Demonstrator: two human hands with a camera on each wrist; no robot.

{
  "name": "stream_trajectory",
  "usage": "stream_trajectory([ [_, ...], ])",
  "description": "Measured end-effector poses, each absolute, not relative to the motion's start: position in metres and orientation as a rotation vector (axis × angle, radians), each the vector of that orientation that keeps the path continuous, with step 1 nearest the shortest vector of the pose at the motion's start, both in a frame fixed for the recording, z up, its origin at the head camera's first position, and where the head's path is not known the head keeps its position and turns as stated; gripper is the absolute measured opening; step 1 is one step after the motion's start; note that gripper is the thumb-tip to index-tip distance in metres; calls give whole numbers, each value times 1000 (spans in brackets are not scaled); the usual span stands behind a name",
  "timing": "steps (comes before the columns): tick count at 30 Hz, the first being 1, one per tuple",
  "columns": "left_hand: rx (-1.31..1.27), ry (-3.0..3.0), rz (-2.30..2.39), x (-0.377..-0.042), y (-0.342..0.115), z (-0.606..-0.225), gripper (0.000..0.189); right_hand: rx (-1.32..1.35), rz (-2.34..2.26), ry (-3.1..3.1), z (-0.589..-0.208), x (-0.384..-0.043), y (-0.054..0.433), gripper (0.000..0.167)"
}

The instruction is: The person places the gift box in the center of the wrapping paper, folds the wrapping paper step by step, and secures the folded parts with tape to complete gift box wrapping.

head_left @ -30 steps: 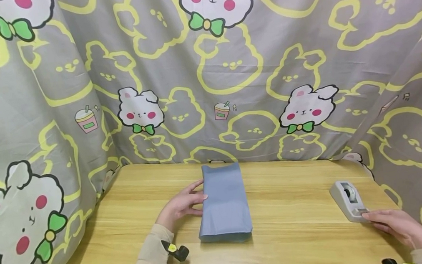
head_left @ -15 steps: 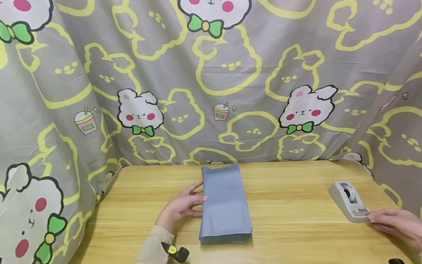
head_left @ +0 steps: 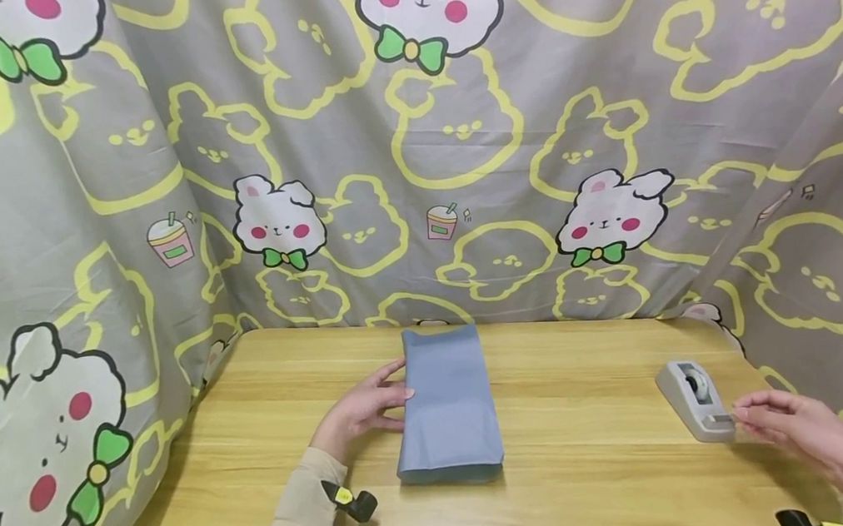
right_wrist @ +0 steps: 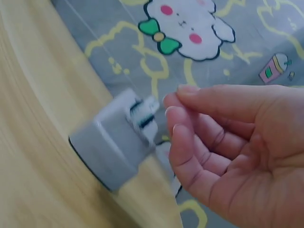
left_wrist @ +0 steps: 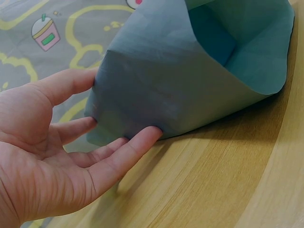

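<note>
A sheet of blue-grey paper [head_left: 450, 402] is folded over into a sleeve on the table, and its near end gapes. Inside that end, the left wrist view shows a darker blue surface [left_wrist: 213, 38] whose kind I cannot tell. My left hand [head_left: 362, 406] touches the left side of the sleeve with spread, nearly straight fingers [left_wrist: 128, 154]. A grey tape dispenser [head_left: 692, 398] stands at the right, holding a roll of clear tape [head_left: 698, 385]. At its near end, the thumb and forefinger of my right hand [head_left: 805, 434] pinch the tape's end, which is barely visible.
The wooden table [head_left: 578, 416] meets a grey patterned curtain [head_left: 477, 208] at the back and on both sides. Wood lies between the paper and the dispenser. A black wrist camera [head_left: 360, 505] sits on the left sleeve.
My right hand has gone from lying flat by the dispenser's near end to a pinch slightly higher there. My left hand and the paper keep their places.
</note>
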State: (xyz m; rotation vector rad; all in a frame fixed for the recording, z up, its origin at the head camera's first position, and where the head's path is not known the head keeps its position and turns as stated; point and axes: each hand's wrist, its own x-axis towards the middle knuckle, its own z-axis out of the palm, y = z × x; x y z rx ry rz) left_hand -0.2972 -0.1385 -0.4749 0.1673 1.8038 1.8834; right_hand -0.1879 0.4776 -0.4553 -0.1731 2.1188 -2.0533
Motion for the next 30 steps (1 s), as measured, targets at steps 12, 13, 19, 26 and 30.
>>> stream_trajectory([
  [12,169,1807,1870,-298,-138,-476,78,-325,-1797,2453,-437,-199,424,49],
  [13,167,1807,1870,-298,-138,-475,78,-329,-1763,2480,-435,-202,418,51],
  [19,166,1818,1863,-298,-140,-475,78,-464,-1659,2519,-425,-218,380,56],
  [26,176,1824,1856,-298,-140,-477,78,-555,-1689,2411,-419,-243,331,59],
  [30,182,1813,1860,-298,-140,-476,78,-609,-1679,2350,-419,-258,297,60],
])
